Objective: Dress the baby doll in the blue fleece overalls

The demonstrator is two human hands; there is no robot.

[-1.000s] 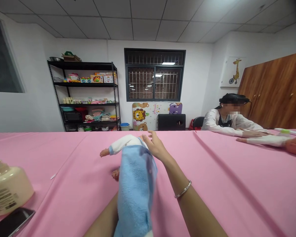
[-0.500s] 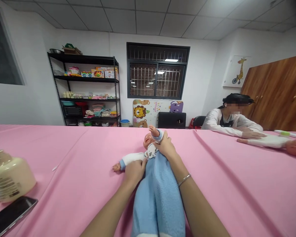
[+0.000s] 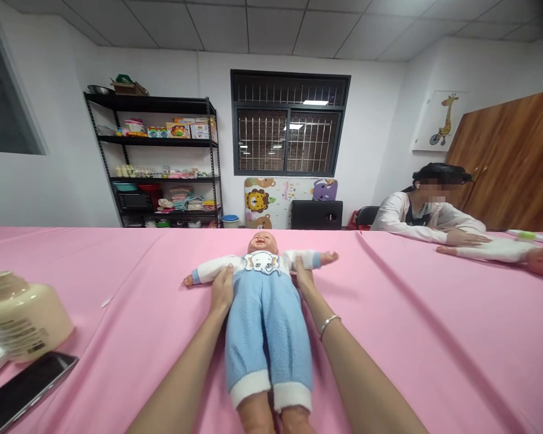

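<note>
A baby doll (image 3: 266,301) lies face up on the pink tablecloth, its head at the far end and its feet towards me. It wears a blue and white outfit with an elephant face on the chest, and both arms stretch out sideways. My left hand (image 3: 221,290) grips the doll's side just below its arm, thumb up along the chest. On the opposite side my right hand (image 3: 304,278) holds the doll under its other arm, thumb over the sleeve. The fingers of both hands are partly hidden beneath the body.
A cream pump bottle (image 3: 25,319) and a black phone (image 3: 27,389) are on the left of the pink tablecloth (image 3: 140,337). At the right a person (image 3: 428,208) sits with hands on another doll (image 3: 502,253). A black shelf (image 3: 154,141) stands against the back wall.
The doll has turned from its side onto its back, and its raised arm has come down to the right. My hands have shifted to both sides of its torso.
</note>
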